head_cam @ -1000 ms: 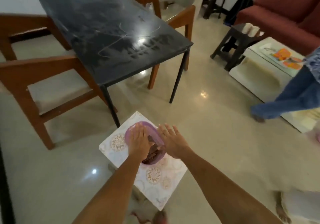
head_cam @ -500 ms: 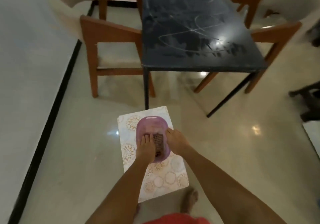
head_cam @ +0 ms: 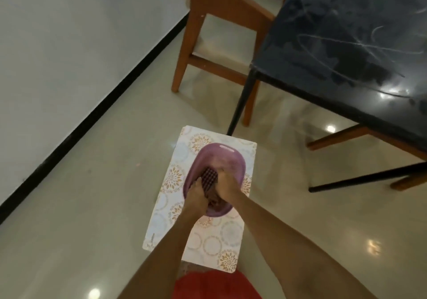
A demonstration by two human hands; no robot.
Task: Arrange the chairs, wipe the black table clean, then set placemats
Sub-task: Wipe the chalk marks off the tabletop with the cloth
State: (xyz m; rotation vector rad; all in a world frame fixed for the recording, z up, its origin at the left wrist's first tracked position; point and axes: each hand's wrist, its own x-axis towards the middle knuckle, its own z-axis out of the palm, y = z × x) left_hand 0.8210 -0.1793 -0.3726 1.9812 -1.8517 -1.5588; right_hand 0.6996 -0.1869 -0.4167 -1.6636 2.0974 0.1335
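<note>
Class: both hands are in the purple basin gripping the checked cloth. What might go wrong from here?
1. The basin rests on a patterned board with little margin at its sides; hard squeezing by the left hand and right hand might tip it.
2. The cloth, if wet, may drip on the glossy floor.
3. The table may streak.
</note>
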